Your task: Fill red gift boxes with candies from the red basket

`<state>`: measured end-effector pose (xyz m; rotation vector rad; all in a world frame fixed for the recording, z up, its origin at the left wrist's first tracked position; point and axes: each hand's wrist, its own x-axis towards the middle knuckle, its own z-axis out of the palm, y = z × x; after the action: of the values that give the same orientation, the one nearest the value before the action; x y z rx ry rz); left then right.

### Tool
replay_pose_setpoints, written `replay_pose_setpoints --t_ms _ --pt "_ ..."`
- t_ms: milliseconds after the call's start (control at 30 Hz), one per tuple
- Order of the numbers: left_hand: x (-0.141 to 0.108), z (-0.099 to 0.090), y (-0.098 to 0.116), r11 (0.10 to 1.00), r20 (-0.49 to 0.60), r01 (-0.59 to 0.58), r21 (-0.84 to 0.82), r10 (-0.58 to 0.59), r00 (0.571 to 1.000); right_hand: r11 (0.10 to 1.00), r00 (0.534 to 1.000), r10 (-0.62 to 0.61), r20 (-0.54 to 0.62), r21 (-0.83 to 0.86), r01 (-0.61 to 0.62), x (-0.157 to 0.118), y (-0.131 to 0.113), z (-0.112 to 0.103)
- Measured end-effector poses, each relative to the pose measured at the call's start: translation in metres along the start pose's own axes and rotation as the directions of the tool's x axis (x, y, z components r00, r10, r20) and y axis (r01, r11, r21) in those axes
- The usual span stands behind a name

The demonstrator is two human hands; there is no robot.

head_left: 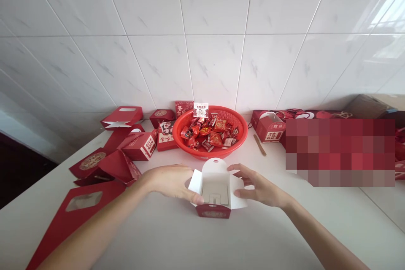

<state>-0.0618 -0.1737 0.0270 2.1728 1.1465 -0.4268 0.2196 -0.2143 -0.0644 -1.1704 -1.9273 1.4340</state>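
Note:
In front of me on the white table stands an opened red paper candy box [214, 211], with its white inside facing up. A rounded back flap with a small hole stands upright, and two side flaps spread outward. My left hand [172, 181] grips the box's left side, thumb on the left flap near the front corner, its other fingers partly hidden behind. My right hand [257, 185] is curved around the right flap, thumb against it and fingertips near the back flap. Just behind the box sits a red plastic basket [205, 155] with wrapped candies [217, 138].
Several red boxes [134, 145] and a red paper bag [79, 211] lie at left. More red boxes [268, 126] stand at back right beside a thin wooden strip [260, 145]. A blurred patch covers red items at right. A tiled wall [215, 67] closes the back.

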Motion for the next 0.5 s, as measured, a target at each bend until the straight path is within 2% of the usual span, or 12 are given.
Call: replay_pose_setpoints --t_ms 100,133,233,367,433,500 --pt "0.004 0.0 -0.001 0.996 0.019 -0.008 -0.093 0.01 1.0 1.0 1.0 0.003 -0.012 0.01 -0.003 -0.001 0.0 0.002" --pt "0.007 -0.001 -0.004 0.995 -0.007 -0.004 -0.1 0.003 1.0 1.0 1.0 0.002 -0.011 0.014 -0.002 -0.002 0.0 0.002" --pt "0.019 -0.006 -0.022 0.988 -0.035 -0.021 -0.15 0.016 0.999 1.0 0.999 0.012 -0.033 0.006 -0.012 -0.003 0.002 0.004" --pt "0.042 -0.007 -0.054 0.925 0.074 -0.073 -0.373 0.108 0.991 0.999 0.994 0.028 -0.104 -0.034 -0.032 -0.005 0.002 0.009" --pt "0.051 -0.004 -0.063 0.876 0.049 -0.139 -0.463 0.182 0.982 0.998 0.991 0.029 -0.133 -0.059 -0.038 -0.007 0.001 0.011" --pt "0.058 0.0 -0.067 0.838 -0.02 -0.209 -0.504 0.23 0.973 0.995 0.986 0.023 -0.164 -0.095 -0.039 -0.01 -0.001 0.013"
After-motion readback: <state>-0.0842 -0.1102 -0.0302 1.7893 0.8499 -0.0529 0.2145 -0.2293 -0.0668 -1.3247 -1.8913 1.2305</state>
